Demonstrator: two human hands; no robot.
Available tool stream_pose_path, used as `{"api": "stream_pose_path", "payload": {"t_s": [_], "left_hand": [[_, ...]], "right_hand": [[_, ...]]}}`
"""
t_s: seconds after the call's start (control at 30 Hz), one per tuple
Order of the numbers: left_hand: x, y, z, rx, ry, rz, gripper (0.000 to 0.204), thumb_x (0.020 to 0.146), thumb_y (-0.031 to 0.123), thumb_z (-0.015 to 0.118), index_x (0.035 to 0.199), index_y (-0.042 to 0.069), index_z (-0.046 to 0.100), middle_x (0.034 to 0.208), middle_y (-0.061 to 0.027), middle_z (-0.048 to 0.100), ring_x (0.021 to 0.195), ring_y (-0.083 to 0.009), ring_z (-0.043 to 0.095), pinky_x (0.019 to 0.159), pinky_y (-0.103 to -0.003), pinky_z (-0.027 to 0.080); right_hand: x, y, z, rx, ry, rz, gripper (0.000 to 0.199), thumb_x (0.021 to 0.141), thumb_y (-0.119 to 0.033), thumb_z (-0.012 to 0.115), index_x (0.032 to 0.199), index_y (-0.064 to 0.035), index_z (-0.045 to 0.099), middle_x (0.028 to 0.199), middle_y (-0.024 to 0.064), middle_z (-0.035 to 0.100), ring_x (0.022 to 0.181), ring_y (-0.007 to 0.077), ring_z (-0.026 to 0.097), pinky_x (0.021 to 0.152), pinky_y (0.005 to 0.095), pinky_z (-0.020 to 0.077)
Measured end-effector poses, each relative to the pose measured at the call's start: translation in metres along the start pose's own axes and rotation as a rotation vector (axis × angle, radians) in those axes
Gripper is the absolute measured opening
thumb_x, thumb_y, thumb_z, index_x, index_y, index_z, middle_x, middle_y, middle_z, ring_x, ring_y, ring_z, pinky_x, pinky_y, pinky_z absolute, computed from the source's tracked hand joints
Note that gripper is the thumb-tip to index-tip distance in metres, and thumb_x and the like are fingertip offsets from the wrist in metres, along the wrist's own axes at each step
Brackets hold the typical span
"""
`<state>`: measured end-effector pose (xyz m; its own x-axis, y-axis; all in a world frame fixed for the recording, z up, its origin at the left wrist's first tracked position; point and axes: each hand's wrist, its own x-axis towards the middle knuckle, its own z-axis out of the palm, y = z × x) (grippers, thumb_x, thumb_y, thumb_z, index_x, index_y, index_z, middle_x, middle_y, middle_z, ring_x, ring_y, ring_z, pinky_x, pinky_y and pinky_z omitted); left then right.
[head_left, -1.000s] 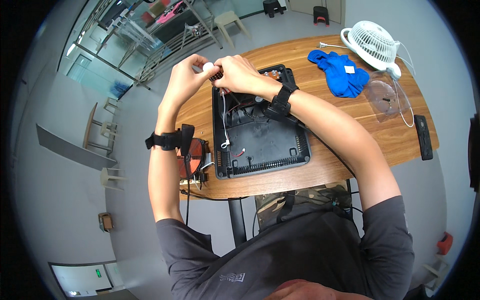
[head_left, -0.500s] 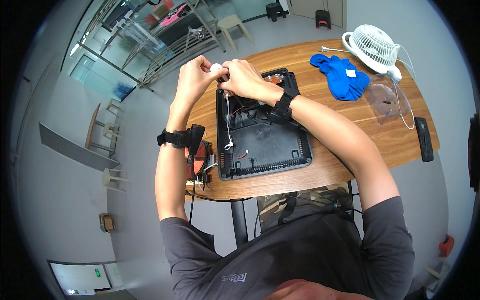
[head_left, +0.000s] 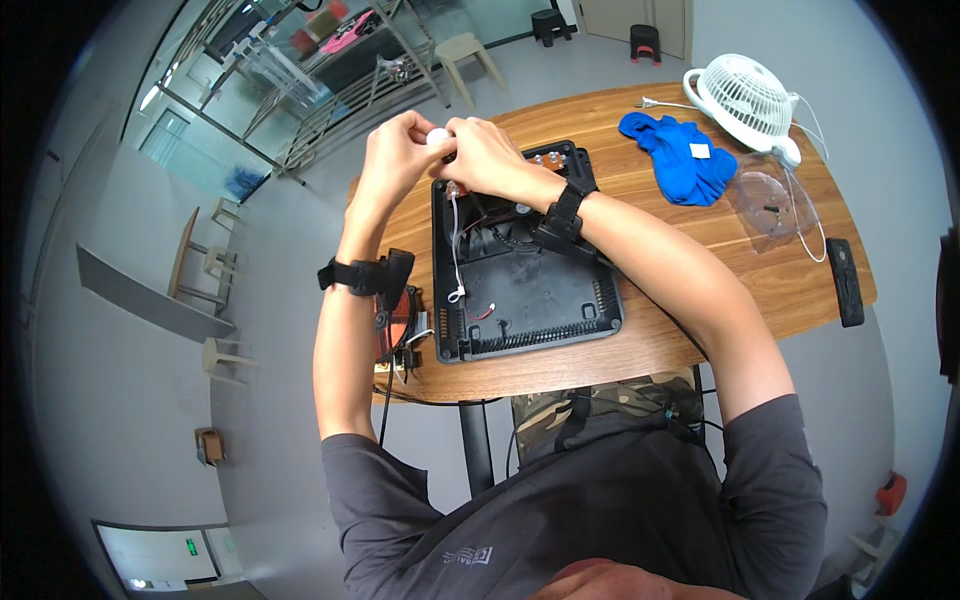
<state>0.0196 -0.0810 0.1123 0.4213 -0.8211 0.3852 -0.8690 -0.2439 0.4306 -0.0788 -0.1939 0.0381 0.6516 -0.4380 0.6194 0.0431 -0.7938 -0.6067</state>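
The left hand (head_left: 398, 158) pinches a small white round thing (head_left: 437, 136) over the far left corner of the black case (head_left: 530, 285), and the right hand (head_left: 487, 158) is tucked close against it, but I can't tell what its fingers hold. The case is open so its insides show, with a white wire (head_left: 456, 240) ending loose on its floor, and a round orange part (head_left: 403, 318) is out on the wooden table (head_left: 650, 300), just left of the case. Off to the right lie a blue cloth (head_left: 682, 170) and a white fan (head_left: 745, 95).

Wood-grained table (head_left: 780, 290) under black casing (head_left: 535, 295), orange coil (head_left: 401, 318), blue cloth (head_left: 690, 178), white fan (head_left: 745, 95).
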Motion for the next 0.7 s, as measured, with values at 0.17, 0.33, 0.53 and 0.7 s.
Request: {"api": "stream_pose_path", "payload": {"t_s": [0.17, 0.33, 0.53, 0.7], "left_hand": [[0.008, 0.003, 0.003, 0.243, 0.026, -0.046, 0.037, 0.077, 0.031, 0.080, 0.090, -0.002, 0.071, 0.078, -0.0126, 0.071, 0.071, -0.0184, 0.068, 0.067, -0.033, 0.053], [-0.002, -0.002, -0.012, -0.062, -0.078, 0.151, 0.033, 0.088, 0.025, 0.077, 0.111, 0.001, 0.074, 0.091, -0.0063, 0.074, 0.075, -0.0129, 0.064, 0.074, -0.030, 0.054], [-0.004, -0.003, -0.007, 0.022, -0.028, 0.004, 0.036, 0.083, 0.030, 0.083, 0.093, -0.002, 0.071, 0.081, -0.0072, 0.071, 0.073, -0.0124, 0.064, 0.069, -0.031, 0.052], [0.001, -0.001, 0.000, 0.179, 0.028, -0.073, 0.043, 0.080, 0.039, 0.083, 0.082, -0.001, 0.067, 0.077, -0.0132, 0.069, 0.067, -0.0171, 0.064, 0.064, -0.033, 0.052]], "right_hand": [[0.002, -0.004, -0.011, 0.107, -0.137, 0.126, 0.035, 0.076, -0.023, 0.080, 0.097, 0.0024, 0.068, 0.087, 0.0214, 0.072, 0.089, 0.0410, 0.070, 0.081, 0.0463, 0.0538], [0.009, -0.001, -0.014, 0.126, -0.266, 0.116, 0.032, 0.080, -0.020, 0.074, 0.100, 0.0041, 0.065, 0.092, 0.0273, 0.071, 0.096, 0.0423, 0.070, 0.082, 0.0489, 0.0545], [0.000, -0.003, -0.009, 0.121, -0.218, 0.100, 0.047, 0.079, -0.024, 0.079, 0.110, 0.0051, 0.060, 0.094, 0.0262, 0.071, 0.097, 0.0420, 0.070, 0.083, 0.0487, 0.0547], [-0.002, -0.005, -0.009, 0.083, -0.122, 0.099, 0.054, 0.075, -0.027, 0.084, 0.111, 0.0057, 0.060, 0.095, 0.0263, 0.072, 0.097, 0.0427, 0.070, 0.084, 0.0486, 0.0549]]}}
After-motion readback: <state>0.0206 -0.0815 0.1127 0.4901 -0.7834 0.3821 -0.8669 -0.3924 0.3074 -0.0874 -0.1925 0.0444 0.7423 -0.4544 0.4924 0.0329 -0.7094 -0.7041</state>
